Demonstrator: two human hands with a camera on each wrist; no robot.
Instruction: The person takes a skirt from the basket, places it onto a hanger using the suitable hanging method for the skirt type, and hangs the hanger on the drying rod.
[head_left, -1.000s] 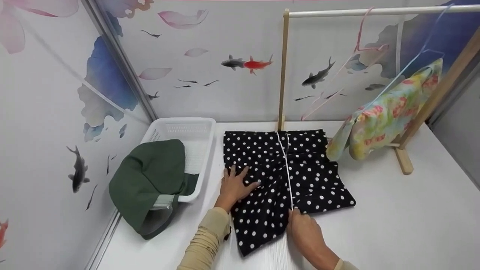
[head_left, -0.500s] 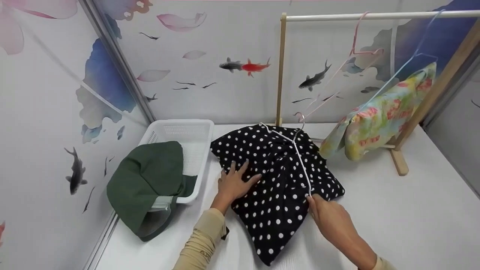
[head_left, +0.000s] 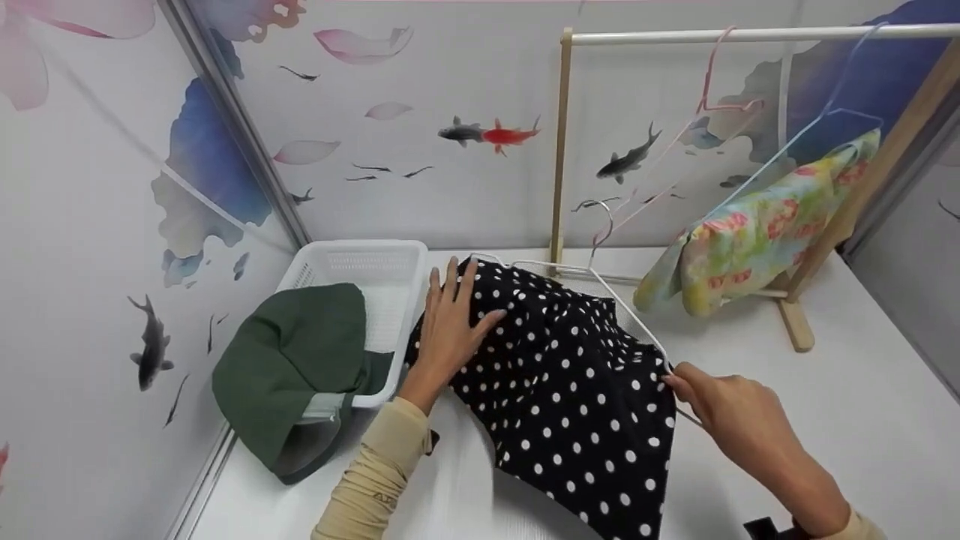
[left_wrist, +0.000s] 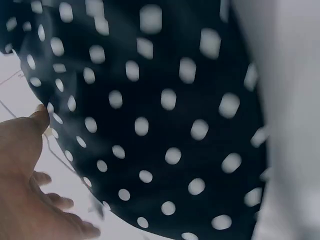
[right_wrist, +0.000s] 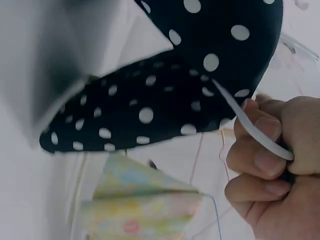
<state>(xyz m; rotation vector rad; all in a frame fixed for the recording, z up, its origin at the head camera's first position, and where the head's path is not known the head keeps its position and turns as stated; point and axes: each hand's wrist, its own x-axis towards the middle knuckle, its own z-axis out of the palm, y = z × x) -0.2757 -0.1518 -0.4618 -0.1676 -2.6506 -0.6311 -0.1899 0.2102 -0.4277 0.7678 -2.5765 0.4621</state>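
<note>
Black cloth with white polka dots hangs from a white hanger, its metal hook standing up near the rack. My right hand grips the hanger's right end beside the cloth; in the right wrist view the fingers of that hand curl round the white bar. My left hand lies with spread, straight fingers on the cloth's upper left part, by the hanger's left end. In the left wrist view the left hand touches the edge of the dotted cloth.
A white basket with a dark green garment draped over its rim stands at the left. On the rack at the right hang a pink hanger and a blue hanger with floral cloth.
The hanger and dotted cloth have turned and lifted off the table in part. My right hand moved right with the hanger's end; my left hand moved up along the cloth.
</note>
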